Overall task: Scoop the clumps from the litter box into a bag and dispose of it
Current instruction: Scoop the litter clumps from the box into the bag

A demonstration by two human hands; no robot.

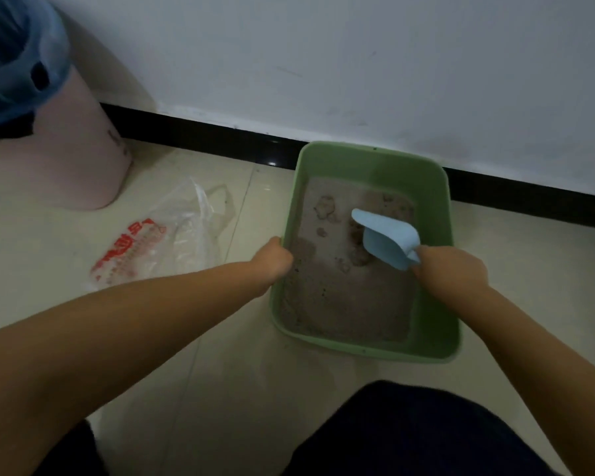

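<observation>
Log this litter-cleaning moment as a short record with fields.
left hand: grips the left rim of the green plastic litter box
right hand: holds the light blue plastic scoop, its blade down among the clumps
clear plastic bag with red print: flat on the floor, left of the box
pink bin with blue liner: far left

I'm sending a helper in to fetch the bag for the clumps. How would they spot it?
Start at the green litter box by the wall. On the floor to its left, in front of the pink bin, lies the plastic bag. It is the only crumpled, see-through thing there, with red print.
</observation>
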